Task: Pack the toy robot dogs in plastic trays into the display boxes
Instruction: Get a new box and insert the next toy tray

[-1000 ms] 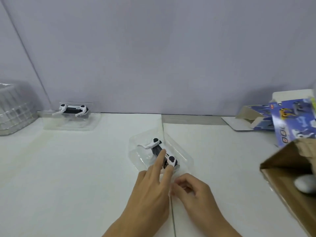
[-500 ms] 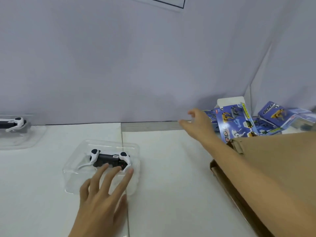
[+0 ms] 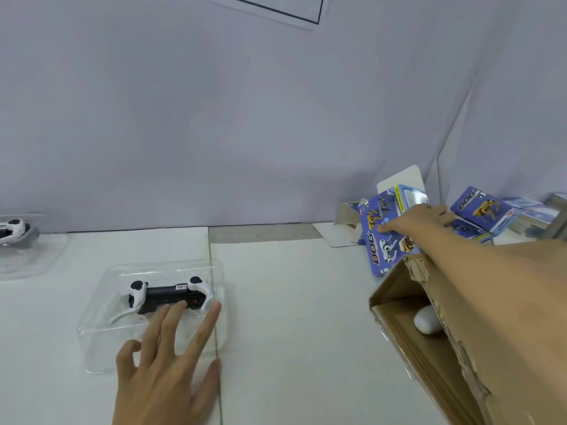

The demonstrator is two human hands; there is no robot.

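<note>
Clear plastic tray (image 3: pixel 101 320) sits on the white table (image 3: pixel 291 317), toy dog (image 3: pixel 167 296) lying on its side inside it, black body, white legs. Left hand (image 3: pixel 165 372) lies flat on the tray's near edge, fingers straight and spread; middle fingertips touch the dog's black body, index tip rests just right of its rear leg, thumb on the table by the tray's right corner. Right hand (image 3: pixel 420 220) reaches far right to an upright blue display box (image 3: pixel 383 240) with its top flap open; fingers lie on the box's front face, thumb side behind it, looks like a loose grasp but the blur makes it hard to be sure, cannot tell if it grips. Just past the right fingers, more blue boxes (image 3: pixel 481 213) lie in a pile against the wall. Below the right forearm, an open cardboard carton (image 3: pixel 429 348) with a small white rounded item (image 3: pixel 428 323) inside. Well left of the left fingers, a second tray (image 3: pixel 36 256) with another dog (image 3: pixel 13 228), cut off by the frame edge. Flat white card (image 3: pixel 337 237) lies just left of the held box.
</note>
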